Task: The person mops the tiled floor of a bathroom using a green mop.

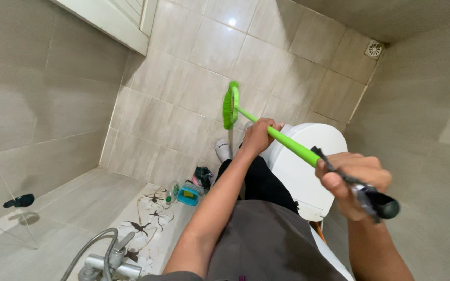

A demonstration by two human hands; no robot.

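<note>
Green plastic runs the length of the long-handled brush (287,143), which slants across the middle of the view from its bristled head above the tiled floor (204,67) down to a black end cap near the camera. The left hand (259,136) is wrapped fully round the shaft partway along, fingers closed on it; the right hand (352,179) is clenched round the black rear section, where a dark cord or strap lies across the knuckles. Both grips look tight, with no gap showing. The brush head hangs clear of the floor, bristles turned sideways, just above a foot in a white sock (224,149). Beneath the shaft sits a white toilet (308,171) with its lid down. Lower left, a blue container (188,195), a small bottle and a dark cloth stand on a patterned ledge near a metal tap (108,257). Judging from this pose, the main risk is the tiles: they look glossy, and a socked foot could slide if the weight shifts during a push. A wide swing of the head could also knock the small things off the ledge, and the loose strap might snag the fingers.
</note>
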